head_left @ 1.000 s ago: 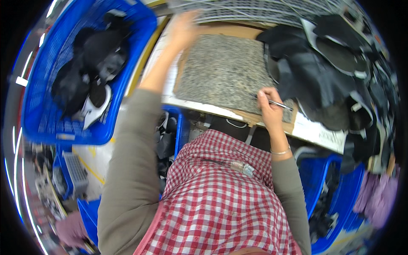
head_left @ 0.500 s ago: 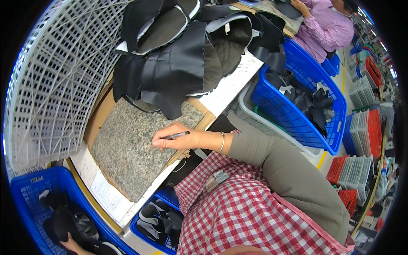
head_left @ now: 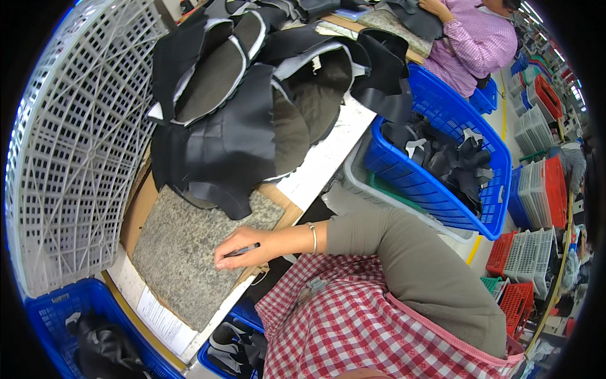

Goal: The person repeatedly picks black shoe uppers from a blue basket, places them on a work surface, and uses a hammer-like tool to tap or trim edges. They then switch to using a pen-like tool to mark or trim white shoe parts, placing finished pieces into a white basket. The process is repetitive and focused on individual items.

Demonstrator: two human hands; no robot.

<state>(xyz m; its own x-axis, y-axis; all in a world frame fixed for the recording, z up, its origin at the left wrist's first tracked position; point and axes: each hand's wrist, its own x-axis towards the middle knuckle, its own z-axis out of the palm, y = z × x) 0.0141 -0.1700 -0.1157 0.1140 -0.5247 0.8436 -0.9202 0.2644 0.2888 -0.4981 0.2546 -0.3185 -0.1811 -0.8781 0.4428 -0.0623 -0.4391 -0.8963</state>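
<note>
My right hand [head_left: 243, 248] is closed round a dark pen [head_left: 254, 246], its fingers low over a speckled grey stone slab [head_left: 183, 252] on the workbench. My left hand is out of view. Behind the slab lies a pile of black leather shoe uppers [head_left: 230, 139] with olive-brown linings and white edges; one upper's flap overlaps the slab's far edge. In the lower left, a blue basket [head_left: 53, 294] holds more black pieces [head_left: 104, 347].
A white plastic crate [head_left: 82, 145] stands tilted along the left. Printed paper [head_left: 164, 322] lies by the slab. Blue baskets with black pieces stand at the right [head_left: 435, 189] and near the bench front [head_left: 243, 309]. Across the bench sits a person in a pink checked shirt [head_left: 476, 47].
My left hand has gone out of view from the lower-left basket. The view has shifted, so the slab and uppers sit lower and further left. My right hand still holds the pen.
</note>
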